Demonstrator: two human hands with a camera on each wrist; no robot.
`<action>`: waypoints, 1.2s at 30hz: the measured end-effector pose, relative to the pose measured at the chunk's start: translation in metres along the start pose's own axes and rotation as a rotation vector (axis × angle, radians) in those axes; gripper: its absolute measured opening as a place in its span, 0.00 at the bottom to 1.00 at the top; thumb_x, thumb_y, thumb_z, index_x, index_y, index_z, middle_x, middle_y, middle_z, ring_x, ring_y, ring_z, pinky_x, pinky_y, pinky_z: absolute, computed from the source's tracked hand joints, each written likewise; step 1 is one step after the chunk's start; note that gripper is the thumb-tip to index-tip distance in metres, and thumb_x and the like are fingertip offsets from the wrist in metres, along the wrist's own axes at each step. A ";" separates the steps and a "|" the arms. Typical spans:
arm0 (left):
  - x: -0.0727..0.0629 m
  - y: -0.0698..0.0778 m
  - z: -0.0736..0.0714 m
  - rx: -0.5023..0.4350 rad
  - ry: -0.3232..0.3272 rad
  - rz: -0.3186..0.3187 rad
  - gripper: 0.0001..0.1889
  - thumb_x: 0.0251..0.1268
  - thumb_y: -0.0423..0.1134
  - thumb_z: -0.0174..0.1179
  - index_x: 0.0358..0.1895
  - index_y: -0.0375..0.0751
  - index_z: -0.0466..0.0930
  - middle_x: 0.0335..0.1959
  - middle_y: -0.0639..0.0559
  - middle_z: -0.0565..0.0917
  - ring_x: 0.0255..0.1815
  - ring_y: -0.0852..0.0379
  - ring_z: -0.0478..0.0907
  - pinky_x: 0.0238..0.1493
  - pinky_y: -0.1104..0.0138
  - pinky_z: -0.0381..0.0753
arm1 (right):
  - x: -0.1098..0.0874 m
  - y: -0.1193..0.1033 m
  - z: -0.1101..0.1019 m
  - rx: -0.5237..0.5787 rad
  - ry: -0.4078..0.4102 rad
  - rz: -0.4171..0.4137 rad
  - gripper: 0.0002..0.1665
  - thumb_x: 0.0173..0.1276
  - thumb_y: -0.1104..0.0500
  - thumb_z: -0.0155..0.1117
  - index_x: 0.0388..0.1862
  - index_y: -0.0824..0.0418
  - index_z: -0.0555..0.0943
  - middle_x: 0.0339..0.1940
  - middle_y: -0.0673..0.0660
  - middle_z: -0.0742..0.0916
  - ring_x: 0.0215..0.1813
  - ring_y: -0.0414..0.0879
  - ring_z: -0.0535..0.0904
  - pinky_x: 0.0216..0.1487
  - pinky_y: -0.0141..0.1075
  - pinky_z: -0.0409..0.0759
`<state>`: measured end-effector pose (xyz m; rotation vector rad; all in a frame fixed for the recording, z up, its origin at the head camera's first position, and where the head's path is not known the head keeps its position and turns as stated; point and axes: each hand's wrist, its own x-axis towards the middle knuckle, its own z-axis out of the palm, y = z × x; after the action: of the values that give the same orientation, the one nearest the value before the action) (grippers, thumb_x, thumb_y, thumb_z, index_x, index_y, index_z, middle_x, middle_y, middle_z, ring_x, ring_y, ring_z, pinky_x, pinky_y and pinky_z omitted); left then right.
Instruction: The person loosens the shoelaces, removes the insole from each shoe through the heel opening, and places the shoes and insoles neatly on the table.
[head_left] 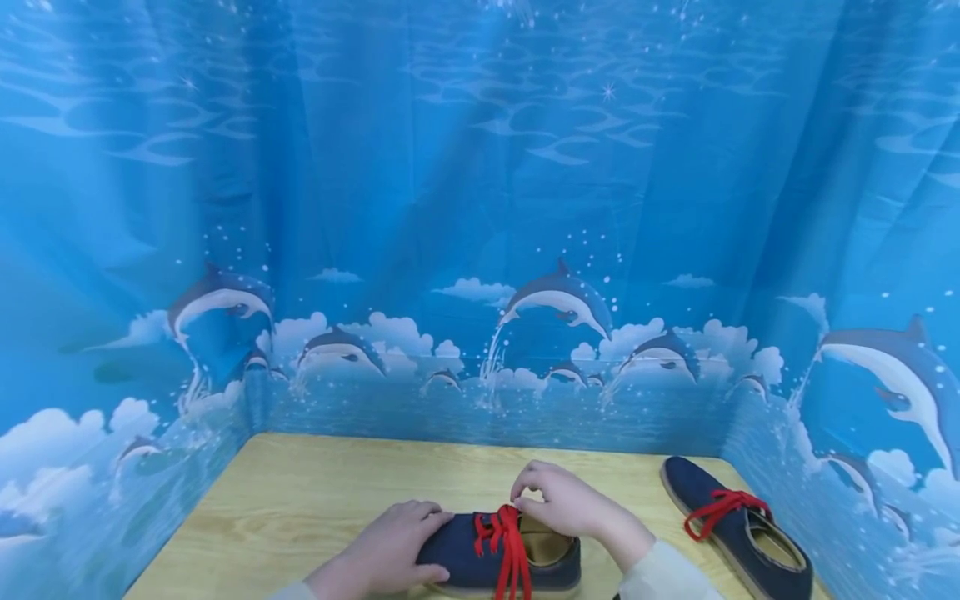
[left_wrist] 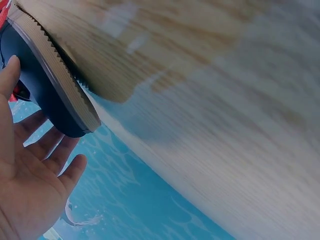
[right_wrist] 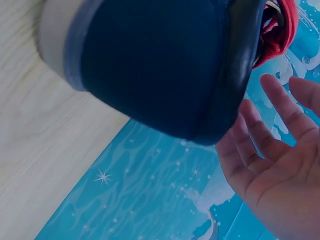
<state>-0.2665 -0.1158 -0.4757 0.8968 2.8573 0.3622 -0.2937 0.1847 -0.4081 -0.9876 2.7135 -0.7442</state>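
Observation:
A navy canvas shoe [head_left: 457, 554] with red laces [head_left: 512, 550] sits at the table's front, toe to the left. The laces are tied in a bow over the tongue, with loops and ends hanging down the near side. My left hand [head_left: 401, 546] holds the toe, thumb on the near side and fingers across the far side; the left wrist view shows this hand [left_wrist: 37, 170] around the toe and ribbed pale sole [left_wrist: 62, 70]. Beside the bow is my right hand [head_left: 566, 500], its thumb and forefinger bent near the laces. In the right wrist view its fingers [right_wrist: 272, 112] are spread behind the heel.
The matching navy shoe [head_left: 693, 483] lies at the right of the wooden table [head_left: 315, 479], its red laces [head_left: 723, 507] tied in a bow. A blue curtain [head_left: 450, 208] printed with dolphins surrounds the table's back and sides.

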 end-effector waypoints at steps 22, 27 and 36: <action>0.000 -0.002 0.001 0.001 0.017 0.009 0.40 0.58 0.75 0.57 0.71 0.60 0.72 0.63 0.53 0.77 0.63 0.49 0.74 0.62 0.50 0.76 | 0.033 -0.016 0.012 -0.168 -0.038 0.023 0.11 0.63 0.49 0.72 0.22 0.42 0.82 0.39 0.40 0.79 0.48 0.44 0.75 0.44 0.40 0.78; 0.000 -0.001 0.001 0.031 0.032 0.033 0.40 0.58 0.74 0.56 0.71 0.58 0.72 0.63 0.52 0.77 0.63 0.49 0.74 0.61 0.51 0.77 | 0.036 -0.018 0.010 -0.172 -0.027 0.000 0.14 0.64 0.58 0.69 0.20 0.45 0.81 0.47 0.45 0.82 0.55 0.50 0.76 0.52 0.45 0.80; 0.001 0.002 -0.002 0.011 0.017 0.004 0.39 0.56 0.71 0.62 0.70 0.58 0.74 0.63 0.51 0.78 0.62 0.49 0.75 0.60 0.52 0.77 | 0.037 -0.018 -0.009 -0.120 0.046 -0.014 0.17 0.63 0.64 0.67 0.16 0.49 0.80 0.53 0.57 0.85 0.60 0.60 0.76 0.58 0.57 0.77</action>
<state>-0.2667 -0.1143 -0.4731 0.9053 2.8761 0.3565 -0.3144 0.1530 -0.3904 -1.0284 2.8220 -0.6205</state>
